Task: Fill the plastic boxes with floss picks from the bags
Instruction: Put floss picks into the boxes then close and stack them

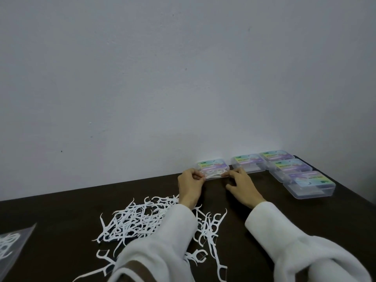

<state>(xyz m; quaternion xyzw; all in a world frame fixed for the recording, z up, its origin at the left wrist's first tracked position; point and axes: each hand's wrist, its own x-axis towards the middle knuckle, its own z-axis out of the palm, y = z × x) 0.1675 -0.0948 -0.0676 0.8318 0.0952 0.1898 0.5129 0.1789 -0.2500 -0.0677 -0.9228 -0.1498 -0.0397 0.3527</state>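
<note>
Both hands reach to the far edge of the dark worktop (61,210), where they meet at one clear plastic box (213,168) that stands against the pale wall (183,78); the left hand (190,185) pinches the box's left end with curled fingers, while the right hand (241,185) touches its right end with the fingertips, the thumb splayed out over the worktop; whether the right fingers truly grip the box cannot be told. White floss picks show through the box's front wall, beneath a colourful label on its lid. To the right of it four more boxes (284,169) of the same kind lie closed with like labels, two along the wall and two running nearer along the worktop's right edge, the closest of them (309,185) turned at a slant. Nearer the person, a loose heap of white floss picks (138,222) spreads over the worktop, partly hidden under the white sleeves (162,251) of both arms; some picks lie singly at its near edge. At the left border a clear plastic bag (12,245) lies flat, with a few white picks visible inside it.
</note>
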